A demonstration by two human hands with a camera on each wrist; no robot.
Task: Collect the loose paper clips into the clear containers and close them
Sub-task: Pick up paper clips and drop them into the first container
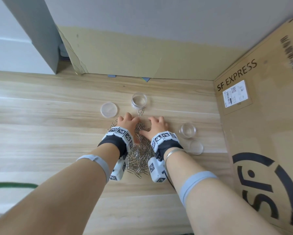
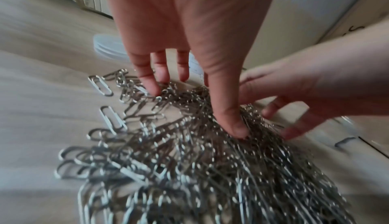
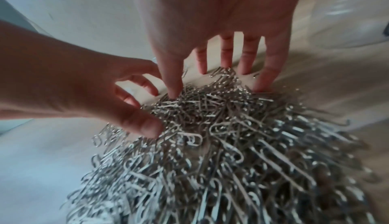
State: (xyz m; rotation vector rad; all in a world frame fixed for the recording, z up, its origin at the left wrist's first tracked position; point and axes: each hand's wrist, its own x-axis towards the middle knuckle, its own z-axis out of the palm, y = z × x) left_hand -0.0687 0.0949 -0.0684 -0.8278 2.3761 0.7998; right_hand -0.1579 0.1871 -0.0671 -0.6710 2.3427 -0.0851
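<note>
With my left hand point(image 1: 127, 120) and right hand point(image 1: 156, 125) spread loose on the heap of silver wire paper clips point(image 1: 140, 156), gripping nothing, I'd better rake it tight just short of the open clear round plastic container point(image 1: 139, 100).

Light wood-grain tabletop point(image 1: 40, 102) spreads across the view, soft daylight on it. Pale grey wall point(image 1: 159, 17) at the far side, tan cardboard sheet point(image 1: 134, 53) leaning against it. On the right, a big cardboard box point(image 1: 261, 116) printed SF EXPRESS.
</note>
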